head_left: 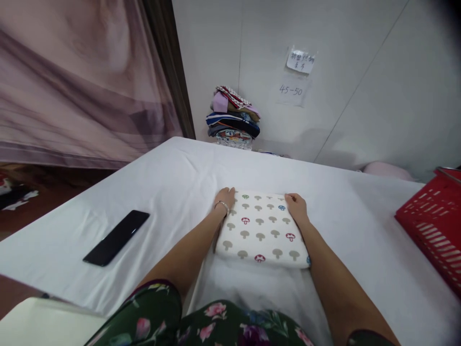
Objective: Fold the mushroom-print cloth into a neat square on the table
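Note:
A folded white cloth with a mushroom print [262, 230] lies on the white table [173, 182] in front of me. My left hand [224, 198] rests at its far left corner, fingers curled over the edge, a bracelet on the wrist. My right hand [296, 205] sits at the far right corner, fingers bent down onto the cloth's edge. Both forearms run along the cloth's two sides.
A black phone [116, 237] lies on the table to my left. A red plastic basket [432, 221] stands at the right edge. A stack of folded clothes [233, 119] sits by the wall at the back, under two paper notes [300, 61]. A curtain [82, 77] hangs at left.

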The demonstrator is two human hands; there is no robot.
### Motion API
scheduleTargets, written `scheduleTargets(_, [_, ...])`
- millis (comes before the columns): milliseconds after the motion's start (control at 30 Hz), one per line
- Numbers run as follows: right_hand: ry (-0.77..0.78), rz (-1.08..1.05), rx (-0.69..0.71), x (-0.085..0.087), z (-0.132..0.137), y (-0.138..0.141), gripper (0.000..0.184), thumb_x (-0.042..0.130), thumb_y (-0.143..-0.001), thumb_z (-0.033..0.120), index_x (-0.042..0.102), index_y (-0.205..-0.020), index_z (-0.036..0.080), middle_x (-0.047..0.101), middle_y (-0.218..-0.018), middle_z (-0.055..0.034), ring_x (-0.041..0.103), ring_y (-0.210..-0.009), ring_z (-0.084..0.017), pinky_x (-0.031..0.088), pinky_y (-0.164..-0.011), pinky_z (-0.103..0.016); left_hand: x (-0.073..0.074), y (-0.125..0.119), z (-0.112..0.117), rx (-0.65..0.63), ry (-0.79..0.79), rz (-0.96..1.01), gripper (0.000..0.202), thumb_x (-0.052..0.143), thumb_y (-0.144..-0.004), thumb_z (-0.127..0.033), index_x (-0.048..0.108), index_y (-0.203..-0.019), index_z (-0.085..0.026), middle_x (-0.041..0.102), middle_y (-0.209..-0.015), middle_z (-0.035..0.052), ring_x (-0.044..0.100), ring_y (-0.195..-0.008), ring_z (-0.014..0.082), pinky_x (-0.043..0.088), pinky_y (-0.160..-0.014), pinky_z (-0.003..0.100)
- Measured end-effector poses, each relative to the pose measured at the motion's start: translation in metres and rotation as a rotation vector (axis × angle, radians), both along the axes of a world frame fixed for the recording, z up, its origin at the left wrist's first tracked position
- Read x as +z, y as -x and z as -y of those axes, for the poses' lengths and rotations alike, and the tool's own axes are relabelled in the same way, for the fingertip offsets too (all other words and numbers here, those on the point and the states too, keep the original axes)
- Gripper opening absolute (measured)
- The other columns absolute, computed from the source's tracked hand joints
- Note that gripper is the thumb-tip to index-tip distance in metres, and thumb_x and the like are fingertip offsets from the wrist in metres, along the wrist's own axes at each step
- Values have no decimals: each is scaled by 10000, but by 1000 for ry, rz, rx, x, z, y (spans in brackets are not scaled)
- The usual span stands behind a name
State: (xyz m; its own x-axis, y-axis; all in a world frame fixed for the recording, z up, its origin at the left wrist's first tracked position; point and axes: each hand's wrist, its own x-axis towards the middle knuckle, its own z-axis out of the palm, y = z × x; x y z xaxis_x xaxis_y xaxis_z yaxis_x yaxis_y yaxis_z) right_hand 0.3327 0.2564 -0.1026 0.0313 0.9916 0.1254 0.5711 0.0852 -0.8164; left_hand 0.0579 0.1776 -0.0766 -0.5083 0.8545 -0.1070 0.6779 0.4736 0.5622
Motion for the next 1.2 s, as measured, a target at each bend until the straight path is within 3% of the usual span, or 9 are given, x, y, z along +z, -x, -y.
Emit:
scheduleTargets(400, [35,98,63,14,-1,-2,409,488,-728,502,665,-837,150,662,-757,-59,574,-709,-189,430,-684,-302,8,1,0,-4,5,17,367,342,-866,-456,582,-833,-181,651,-955,134,593,-943,245,420,-762,315])
scheduleTargets(467, [43,139,79,20,2,-4,421,490,-741,472,663,-922,133,672,-837,-92,593,-779,-213,438,-738,-331,15,-2,4,6,7,28,387,366,-857,-475,584,-903,-159,646,-984,144,600,-932,246,431,-767,321])
scheduleTargets(533, [21,178,94,26,11,-5,465,500,-751,440,621,-1072,126,643,-1039,-133,574,-956,-246,411,-851,-367,21,-7,12,10,-27,9,437,384,-851,-488,552,-1047,-136,600,-1122,160,570,-1012,250,424,-828,333])
scheduleTargets(633, [-122,320,217,30,39,0,547,462,-804,444,489,-1267,155,441,-1359,-127,374,-1254,-253,277,-1024,-395,24,-20,29,-138,-153,-157,531,409,-851,-480,432,-1256,-137,414,-1374,145,381,-1252,251,297,-1017,360])
scheduleTargets(700, [-181,480,338,28,60,6,570,410,-841,469,416,-1330,174,321,-1445,-104,238,-1338,-251,183,-1070,-439,20,-29,41,-320,-198,-281,602,419,-841,-507,367,-1328,-157,283,-1463,109,216,-1347,246,152,-1096,387])
scheduleTargets(767, [-154,615,431,25,76,13,587,368,-861,493,371,-1359,183,256,-1475,-95,168,-1364,-255,119,-1077,-485,11,-36,50,-436,-138,-305,671,399,-830,-556,308,-1374,-173,193,-1499,85,116,-1378,245,71,-1112,421])
scheduleTargets(933, [-74,746,502,26,81,21,594,308,-882,515,336,-1379,189,215,-1490,-93,126,-1375,-241,94,-1076,-487,-2,-37,49,-441,-10,-248,712,325,-834,-601,238,-1414,-197,115,-1515,64,38,-1389,251,65,-1105,471])
scheduleTargets(1067, [-43,756,493,35,86,18,599,286,-887,510,332,-1382,175,220,-1487,-106,142,-1372,-245,110,-1074,-486,3,-33,51,-455,-14,-209,682,345,-837,-576,254,-1407,-212,119,-1515,58,47,-1389,237,96,-1102,469])
scheduleTargets(1200, [-103,767,486,34,110,6,609,283,-878,541,340,-1380,200,217,-1489,-98,139,-1374,-248,79,-1080,-486,5,-24,66,-464,-32,-184,658,376,-841,-543,275,-1398,-207,126,-1512,63,58,-1389,234,120,-1097,460])
